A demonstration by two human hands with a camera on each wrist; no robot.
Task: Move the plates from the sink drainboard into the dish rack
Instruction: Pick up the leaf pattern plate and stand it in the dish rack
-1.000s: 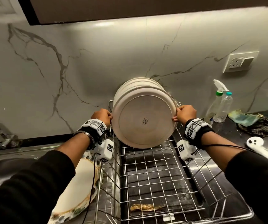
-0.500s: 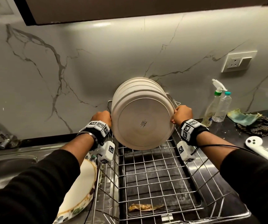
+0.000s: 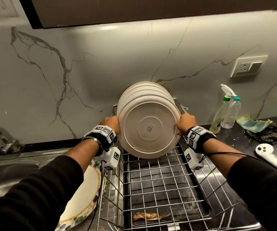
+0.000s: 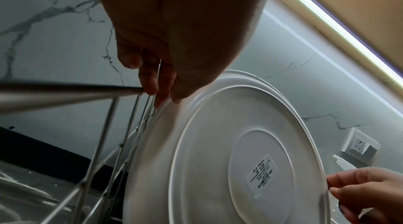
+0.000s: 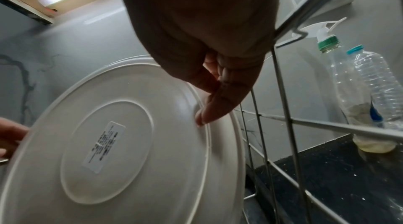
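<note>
Several white plates (image 3: 139,90) stand on edge at the far end of the wire dish rack (image 3: 167,184). The front white plate (image 3: 149,129) shows its labelled underside and leans on the others, its lower edge on the rack wires. My left hand (image 3: 116,124) pinches its left rim, thumb and fingers (image 4: 161,88) either side of the edge. My right hand (image 3: 180,125) pinches the right rim with the thumb (image 5: 213,107) on the plate's back (image 5: 113,141). A gold-patterned plate (image 3: 82,197) lies on the drainboard under my left forearm.
A spray bottle (image 3: 221,112) and a water bottle (image 3: 232,112) stand right of the rack, with crumpled cloths (image 3: 254,124) and a white handled tool (image 3: 267,155) beyond. Tap (image 3: 1,137) and sink basin (image 3: 4,177) are at the left. A brown scrap (image 3: 149,215) lies under the rack's near end.
Both hands and the front plate have sunk slightly lower into the rack against the stack. The grip on the two rims is unchanged.
</note>
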